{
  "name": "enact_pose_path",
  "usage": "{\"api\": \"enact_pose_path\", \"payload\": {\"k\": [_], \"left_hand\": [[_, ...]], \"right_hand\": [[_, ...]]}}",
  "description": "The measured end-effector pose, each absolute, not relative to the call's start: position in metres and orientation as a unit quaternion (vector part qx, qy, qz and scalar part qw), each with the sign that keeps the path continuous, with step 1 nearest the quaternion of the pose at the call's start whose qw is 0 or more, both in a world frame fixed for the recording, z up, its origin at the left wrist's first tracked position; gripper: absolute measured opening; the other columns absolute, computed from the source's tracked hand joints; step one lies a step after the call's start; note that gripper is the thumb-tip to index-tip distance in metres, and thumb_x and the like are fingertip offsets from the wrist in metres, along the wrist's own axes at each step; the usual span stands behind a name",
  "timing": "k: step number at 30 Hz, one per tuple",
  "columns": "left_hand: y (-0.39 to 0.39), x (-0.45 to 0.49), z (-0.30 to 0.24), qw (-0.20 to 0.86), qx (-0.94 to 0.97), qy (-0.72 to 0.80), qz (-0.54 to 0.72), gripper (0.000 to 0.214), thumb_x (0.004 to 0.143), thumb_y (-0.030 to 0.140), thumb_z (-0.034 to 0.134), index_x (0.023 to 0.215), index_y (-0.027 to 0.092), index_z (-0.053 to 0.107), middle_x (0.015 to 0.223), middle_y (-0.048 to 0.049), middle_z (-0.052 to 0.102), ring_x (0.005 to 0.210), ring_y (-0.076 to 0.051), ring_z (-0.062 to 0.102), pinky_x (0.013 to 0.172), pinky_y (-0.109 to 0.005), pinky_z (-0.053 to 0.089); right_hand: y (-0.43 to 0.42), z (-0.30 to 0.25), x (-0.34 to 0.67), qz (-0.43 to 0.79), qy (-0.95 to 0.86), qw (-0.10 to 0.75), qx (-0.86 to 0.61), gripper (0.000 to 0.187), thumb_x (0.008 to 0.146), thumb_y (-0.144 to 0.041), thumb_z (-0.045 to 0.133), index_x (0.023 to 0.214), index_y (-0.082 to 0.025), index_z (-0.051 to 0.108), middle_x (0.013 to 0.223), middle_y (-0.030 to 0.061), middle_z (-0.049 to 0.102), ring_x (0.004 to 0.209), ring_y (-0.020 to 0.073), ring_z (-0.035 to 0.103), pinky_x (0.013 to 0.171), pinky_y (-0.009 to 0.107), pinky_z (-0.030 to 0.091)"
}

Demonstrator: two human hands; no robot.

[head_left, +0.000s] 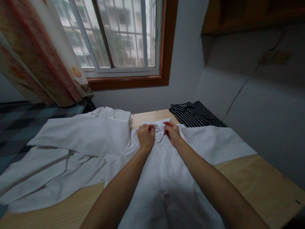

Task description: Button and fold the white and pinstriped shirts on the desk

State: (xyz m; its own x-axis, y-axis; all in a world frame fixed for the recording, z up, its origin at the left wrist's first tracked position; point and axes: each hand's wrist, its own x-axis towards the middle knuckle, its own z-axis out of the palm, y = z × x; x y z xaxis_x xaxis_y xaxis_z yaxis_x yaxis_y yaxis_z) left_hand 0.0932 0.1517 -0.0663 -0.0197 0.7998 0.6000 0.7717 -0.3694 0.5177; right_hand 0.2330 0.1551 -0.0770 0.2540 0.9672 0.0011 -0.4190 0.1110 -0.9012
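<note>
A white shirt (167, 174) lies spread flat on a wooden table (260, 181), its collar (158, 127) at the far end. My left hand (146, 135) pinches the left side of the collar, fingers curled onto the fabric. Across the collar opening, my right hand (172, 132) grips the right side in the same way. Both forearms stretch out over the shirt's body.
More white garments (76, 150) lie piled and draped over the table's left side. A folded black striped shirt (195, 114) sits at the far right corner against the wall. A window (119, 32) and a patterned curtain (40, 51) are beyond; a cable runs down the right wall.
</note>
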Motion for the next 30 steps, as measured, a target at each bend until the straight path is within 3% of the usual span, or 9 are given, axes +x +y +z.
{"api": "enact_pose_path", "payload": {"k": [14,19,25,30], "left_hand": [[0.151,0.095,-0.068,0.026,0.726,0.535,0.432,0.014,0.084,0.023,0.058,0.081,0.02,0.071,0.078,-0.0043,0.067,0.083,-0.021,0.057,0.077,-0.034,0.04],[0.154,0.095,-0.07,0.035,0.728,0.536,0.426,0.015,0.085,0.023,0.057,0.079,0.02,0.07,0.079,-0.0042,0.066,0.083,-0.021,0.056,0.077,-0.033,0.04],[0.156,0.094,-0.069,0.063,0.733,0.535,0.416,0.015,0.084,0.021,0.055,0.077,0.02,0.068,0.081,-0.0048,0.066,0.084,-0.021,0.056,0.077,-0.033,0.041],[0.156,0.094,-0.068,0.08,0.735,0.529,0.416,0.015,0.085,0.021,0.055,0.078,0.02,0.068,0.082,-0.0043,0.066,0.085,-0.021,0.056,0.079,-0.033,0.042]], "right_hand": [[0.153,-0.081,0.231,0.487,-0.393,0.645,-0.438,0.03,0.051,-0.018,0.06,0.08,-0.018,0.068,0.07,-0.0024,0.066,0.058,0.011,0.056,0.052,0.022,0.044],[0.148,-0.08,0.223,0.377,-0.491,0.631,-0.468,0.029,0.057,-0.017,0.058,0.083,-0.018,0.07,0.077,0.0007,0.07,0.067,0.0143,0.062,0.063,0.025,0.05],[0.147,-0.081,0.222,0.368,-0.52,0.623,-0.455,0.021,0.068,-0.024,0.061,0.086,-0.019,0.072,0.088,0.004,0.073,0.083,0.0187,0.067,0.079,0.032,0.052],[0.146,-0.083,0.22,0.28,-0.55,0.614,-0.492,0.02,0.069,-0.023,0.064,0.088,-0.02,0.065,0.079,-0.0002,0.068,0.066,0.0142,0.061,0.064,0.027,0.05]]}}
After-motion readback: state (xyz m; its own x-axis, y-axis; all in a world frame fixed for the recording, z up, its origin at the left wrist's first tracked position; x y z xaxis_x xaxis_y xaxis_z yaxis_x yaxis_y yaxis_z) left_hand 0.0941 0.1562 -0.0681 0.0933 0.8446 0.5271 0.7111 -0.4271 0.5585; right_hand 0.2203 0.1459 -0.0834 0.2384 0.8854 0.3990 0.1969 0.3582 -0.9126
